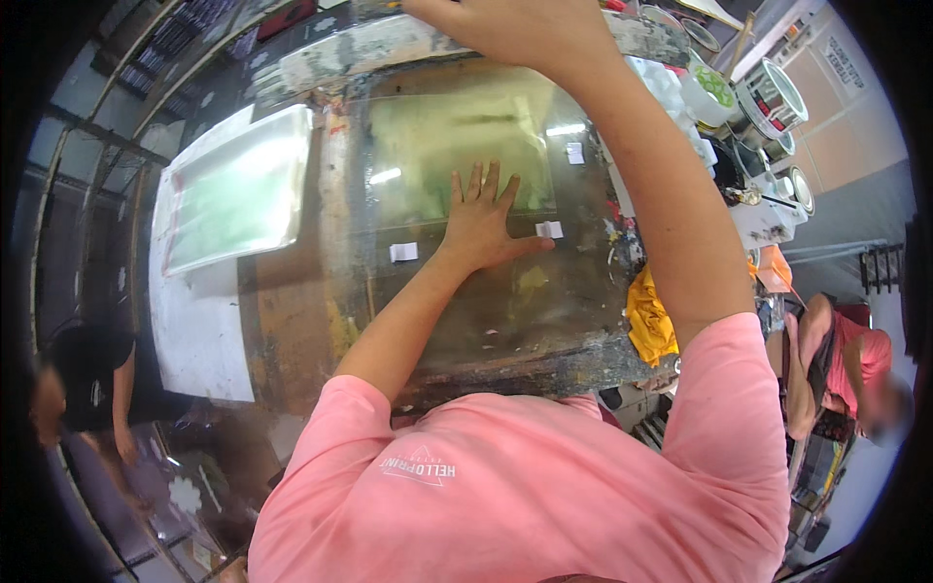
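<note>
My left hand lies flat with fingers spread on a clear, shiny sheet on the worn work table. Small white tabs sit around the sheet: one tab is by my left thumb, another tab is left of my wrist, and a third tab is at the right. My right hand reaches across to the far side of the table. The picture's upper edge cuts off most of its fingers, so what it touches or holds is hidden.
A stack of clear plastic sheets rests on white paper at the left. A yellow cloth lies at the right edge, below tubs and a metal can. One person is at lower left, another person at right.
</note>
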`<action>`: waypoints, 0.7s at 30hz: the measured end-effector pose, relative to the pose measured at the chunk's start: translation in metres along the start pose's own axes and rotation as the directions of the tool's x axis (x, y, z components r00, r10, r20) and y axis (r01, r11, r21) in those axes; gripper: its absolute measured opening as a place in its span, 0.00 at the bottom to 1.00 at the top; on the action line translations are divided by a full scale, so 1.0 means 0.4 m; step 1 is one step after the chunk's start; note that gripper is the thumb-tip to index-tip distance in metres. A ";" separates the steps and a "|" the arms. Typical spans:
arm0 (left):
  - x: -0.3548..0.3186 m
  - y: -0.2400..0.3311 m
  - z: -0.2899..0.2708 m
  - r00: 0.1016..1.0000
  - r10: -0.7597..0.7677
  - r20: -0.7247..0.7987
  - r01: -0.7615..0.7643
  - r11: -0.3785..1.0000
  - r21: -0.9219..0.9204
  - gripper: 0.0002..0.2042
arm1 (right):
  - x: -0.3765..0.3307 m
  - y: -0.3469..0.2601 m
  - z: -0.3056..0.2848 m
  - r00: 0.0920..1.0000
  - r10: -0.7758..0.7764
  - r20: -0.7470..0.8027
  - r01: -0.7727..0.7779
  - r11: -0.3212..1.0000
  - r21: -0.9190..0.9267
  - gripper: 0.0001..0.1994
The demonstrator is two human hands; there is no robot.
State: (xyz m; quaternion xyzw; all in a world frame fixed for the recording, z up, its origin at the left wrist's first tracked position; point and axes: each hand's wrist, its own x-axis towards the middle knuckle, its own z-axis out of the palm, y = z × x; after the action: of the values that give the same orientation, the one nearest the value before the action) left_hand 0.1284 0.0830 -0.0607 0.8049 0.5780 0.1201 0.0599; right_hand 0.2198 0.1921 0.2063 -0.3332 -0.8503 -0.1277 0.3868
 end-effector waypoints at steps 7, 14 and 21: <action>0.027 0.083 0.023 0.996 0.062 -0.058 -0.061 0.998 0.016 0.64 | 0.020 0.015 -0.001 0.999 0.007 0.050 -0.003 0.997 -0.077 0.28; 0.010 0.082 0.029 0.984 0.093 -0.152 -0.094 0.996 -0.001 0.60 | 0.032 0.024 0.012 1.000 -0.003 0.030 0.005 0.996 -0.091 0.28; 0.005 0.080 0.029 0.969 0.122 -0.214 -0.133 0.990 -0.038 0.57 | 0.022 0.016 0.009 0.999 -0.029 -0.036 0.027 0.998 -0.054 0.27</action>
State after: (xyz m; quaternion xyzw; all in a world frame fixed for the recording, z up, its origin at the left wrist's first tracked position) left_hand 0.1614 0.0751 -0.0642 0.8214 0.5247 0.2234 0.0113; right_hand 0.2177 0.2029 0.2102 -0.3293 -0.8439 -0.1618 0.3914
